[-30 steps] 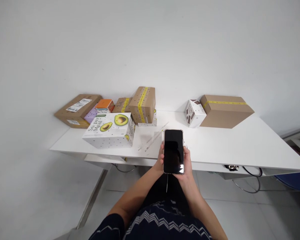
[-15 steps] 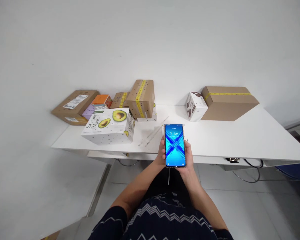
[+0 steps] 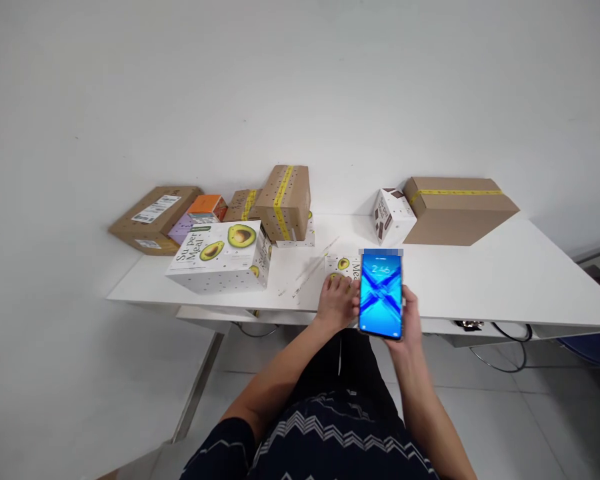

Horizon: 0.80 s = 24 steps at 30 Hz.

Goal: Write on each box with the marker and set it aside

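Note:
A smartphone (image 3: 381, 297) with a lit blue lock screen is upright in my right hand (image 3: 410, 320), which wraps round its sides. Fingertips show along the phone's left edge. My left hand (image 3: 336, 305) is off the phone, its fingers laid out over a small white box (image 3: 349, 261) printed with avocados. That box lies on the table, partly covered by the hand and the phone. Whether the left fingers press on it or hover just above, I cannot tell.
On the white table (image 3: 460, 280), a larger avocado box (image 3: 220, 257) and several cartons stand at the left, one brown taped carton (image 3: 284, 200) stacked on another box. A chocolate-print box (image 3: 393, 217) and a long brown carton (image 3: 457, 213) stand at the right against the wall.
The phone has moved right in my right hand. My left hand has let go of it and now lies over the small avocado box, which has come into view.

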Motion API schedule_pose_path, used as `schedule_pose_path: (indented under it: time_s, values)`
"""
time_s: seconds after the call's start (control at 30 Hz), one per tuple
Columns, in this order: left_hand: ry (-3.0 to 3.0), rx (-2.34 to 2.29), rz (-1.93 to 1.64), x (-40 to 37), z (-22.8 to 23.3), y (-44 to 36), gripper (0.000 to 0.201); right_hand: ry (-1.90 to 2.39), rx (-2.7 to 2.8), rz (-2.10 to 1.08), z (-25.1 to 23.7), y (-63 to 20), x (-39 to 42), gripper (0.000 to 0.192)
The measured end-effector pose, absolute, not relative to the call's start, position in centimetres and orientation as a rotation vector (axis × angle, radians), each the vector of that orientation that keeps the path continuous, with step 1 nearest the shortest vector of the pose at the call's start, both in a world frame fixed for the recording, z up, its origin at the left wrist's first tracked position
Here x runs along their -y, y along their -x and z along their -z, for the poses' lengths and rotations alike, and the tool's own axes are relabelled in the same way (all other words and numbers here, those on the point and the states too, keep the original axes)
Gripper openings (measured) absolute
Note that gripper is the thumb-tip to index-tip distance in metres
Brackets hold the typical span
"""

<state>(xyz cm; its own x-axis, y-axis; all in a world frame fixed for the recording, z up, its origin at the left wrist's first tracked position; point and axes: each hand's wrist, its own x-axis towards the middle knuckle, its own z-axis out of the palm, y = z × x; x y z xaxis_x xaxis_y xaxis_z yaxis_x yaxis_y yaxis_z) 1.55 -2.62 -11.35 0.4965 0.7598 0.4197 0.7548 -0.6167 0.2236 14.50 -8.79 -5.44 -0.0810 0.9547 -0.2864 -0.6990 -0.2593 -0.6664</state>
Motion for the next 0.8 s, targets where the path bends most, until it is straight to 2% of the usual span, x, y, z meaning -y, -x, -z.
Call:
schedule_pose_path:
  time_s: [0.1, 0.3, 0.43, 0.63, 0.73, 0.8]
  values:
    - [-2.787, -1.313, -0.795, 2.9, 10.7, -1.4, 0.023, 1.235, 0.584, -1.197, 6.1, -19.2, 9.3, 0.065]
    - [-2.796, -1.325, -0.817, 2.8, 10.9, -1.5, 0.023, 2.319, 1.051, -0.349, 9.7, -25.5, 8.2, 0.069]
    - [-2.808, -1.316, -0.761, 2.8, 10.4, -1.2, 0.027, 2.604, 1.248, 0.02, 12.4, -26.0, 6.9, 0.061]
    - [-2.827, -1.367, -0.412, 4.3, 9.4, -0.1, 0.063, 2.667, 1.259, 0.139, 13.7, -26.4, 5.9, 0.057]
    - [-2.808, -1.431, -0.207, 5.0, 9.6, -0.2, 0.068, 2.613, 1.396, 0.101, 12.9, -24.8, 5.3, 0.053]
    - [-2.789, -1.466, -0.107, 5.2, 9.9, -0.4, 0.068, 2.49, 1.609, -0.077, 12.4, -22.8, 4.8, 0.05]
